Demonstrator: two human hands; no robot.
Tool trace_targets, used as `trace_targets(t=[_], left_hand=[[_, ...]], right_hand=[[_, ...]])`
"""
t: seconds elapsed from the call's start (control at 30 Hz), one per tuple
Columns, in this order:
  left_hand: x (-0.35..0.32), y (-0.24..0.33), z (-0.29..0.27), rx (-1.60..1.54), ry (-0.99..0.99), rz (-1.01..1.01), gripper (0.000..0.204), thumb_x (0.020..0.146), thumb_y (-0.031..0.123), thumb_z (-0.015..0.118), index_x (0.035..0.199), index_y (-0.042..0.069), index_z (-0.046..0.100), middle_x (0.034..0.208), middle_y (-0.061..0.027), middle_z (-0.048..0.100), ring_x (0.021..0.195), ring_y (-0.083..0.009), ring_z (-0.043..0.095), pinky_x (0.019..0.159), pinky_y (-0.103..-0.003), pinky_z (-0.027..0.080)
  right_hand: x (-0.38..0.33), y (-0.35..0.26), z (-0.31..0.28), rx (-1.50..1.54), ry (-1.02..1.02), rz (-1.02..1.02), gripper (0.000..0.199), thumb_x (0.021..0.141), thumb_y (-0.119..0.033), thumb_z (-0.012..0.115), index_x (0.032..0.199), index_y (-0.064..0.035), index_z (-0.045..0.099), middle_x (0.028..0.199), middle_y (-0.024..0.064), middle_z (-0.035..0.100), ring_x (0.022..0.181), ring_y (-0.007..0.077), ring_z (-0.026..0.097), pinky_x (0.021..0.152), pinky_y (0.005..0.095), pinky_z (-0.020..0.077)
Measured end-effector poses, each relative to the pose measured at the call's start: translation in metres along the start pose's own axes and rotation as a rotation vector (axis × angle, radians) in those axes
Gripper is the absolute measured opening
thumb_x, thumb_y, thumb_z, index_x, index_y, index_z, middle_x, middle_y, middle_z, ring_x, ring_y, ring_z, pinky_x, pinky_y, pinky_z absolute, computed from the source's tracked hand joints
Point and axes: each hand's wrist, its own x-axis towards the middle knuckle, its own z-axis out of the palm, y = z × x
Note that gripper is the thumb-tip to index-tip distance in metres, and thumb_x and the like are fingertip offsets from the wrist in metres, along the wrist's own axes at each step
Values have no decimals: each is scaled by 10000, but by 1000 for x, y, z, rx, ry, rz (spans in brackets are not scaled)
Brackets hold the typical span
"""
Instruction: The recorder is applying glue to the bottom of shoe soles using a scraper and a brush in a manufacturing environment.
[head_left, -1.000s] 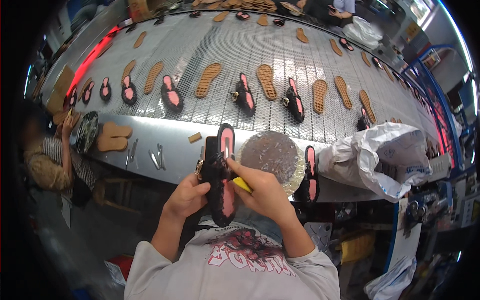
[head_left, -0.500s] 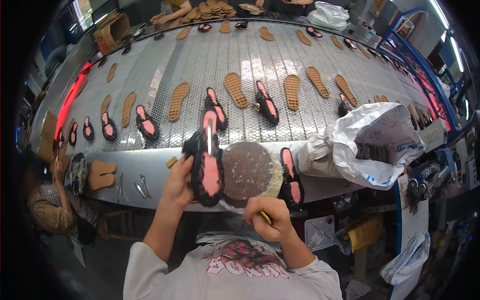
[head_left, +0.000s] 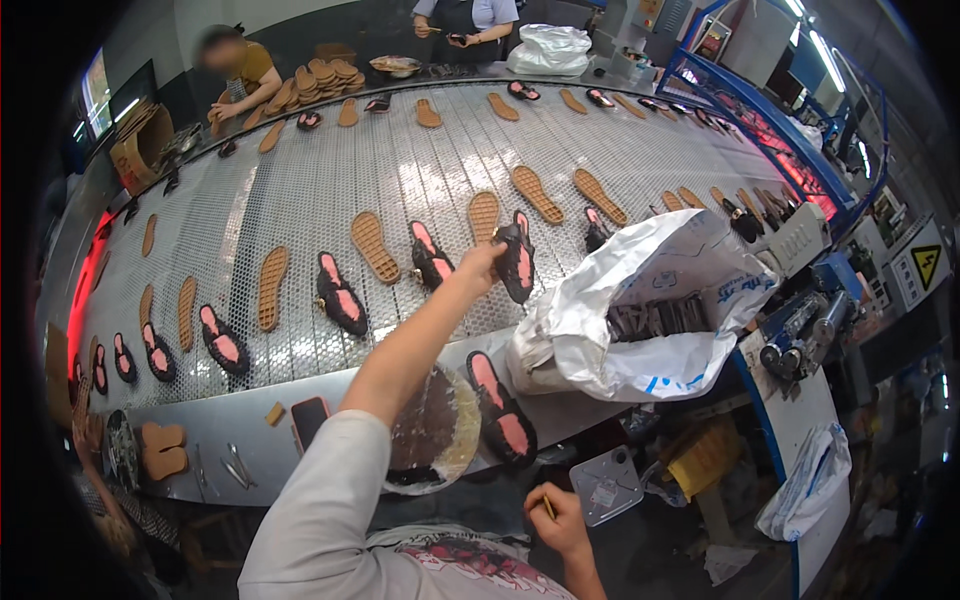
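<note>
My left hand [head_left: 482, 262] reaches far out over the mesh conveyor [head_left: 300, 195], its fingers closed on a black shoe upper [head_left: 519, 268]. The upper stands or hangs beside a tan rubber outsole [head_left: 484, 212]; whether it touches the belt I cannot tell. To its left lies another black upper with a pink insole [head_left: 428, 250]. My right hand [head_left: 562, 522] is low, in front of the bench, closed round a thin yellow-handled tool [head_left: 548, 507] whose working end is hidden. A black upper with pink insole [head_left: 503, 410] rests on the bench, right of a round glue-crusted board [head_left: 435, 430].
An opened white sack [head_left: 560, 350] of dark pieces stands to the right. Left on the bench are a phone [head_left: 310, 422], metal tools [head_left: 236, 466] and tan soles [head_left: 164, 450]. Across the conveyor are two people, one near a sole pile [head_left: 318, 82]. A blue frame [head_left: 690, 75] spans the belt.
My left hand has moved from above the bench, forward and right over the conveyor, with the black upper. My right hand has moved lower and slightly right. The view has shifted too.
</note>
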Motion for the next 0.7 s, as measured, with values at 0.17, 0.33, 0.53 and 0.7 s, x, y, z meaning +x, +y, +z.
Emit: trace_targets(t=[0.17, 0.33, 0.53, 0.7], left_hand=[[40, -38, 18, -46, -22, -94, 113, 913, 117, 624, 1017, 72, 630, 932, -86, 682, 841, -247, 651, 785, -419, 530], [32, -32, 14, 518, 101, -11, 158, 865, 54, 667, 982, -51, 656, 838, -142, 677, 689, -223, 689, 548, -354, 575], [-8, 44, -47, 872, 107, 235, 248, 885, 140, 635, 1068, -27, 632, 912, -122, 682, 662, -200, 700, 484, -301, 554], [-31, 85, -104, 1150, 522, 596, 379, 882, 177, 623, 1199, -22, 564, 929, -114, 655, 614, -182, 643, 464, -308, 504]], right_hand=[[-18, 19, 11, 34, 2, 148, 39, 787, -9, 593, 819, -3, 614, 660, 67, 601, 570, 116, 580, 552, 256, 440], [-8, 22, 15, 99, -68, 194, 43, 808, -8, 589, 839, -8, 618, 670, 64, 601, 586, 101, 578, 560, 251, 439], [11, 28, 9, 136, -204, 249, 82, 850, -25, 573, 901, -13, 635, 704, 53, 626, 631, 98, 597, 596, 246, 454], [16, 33, 12, 229, -199, 210, 98, 902, -39, 569, 951, -15, 651, 726, 52, 636, 671, 97, 610, 621, 245, 465]])
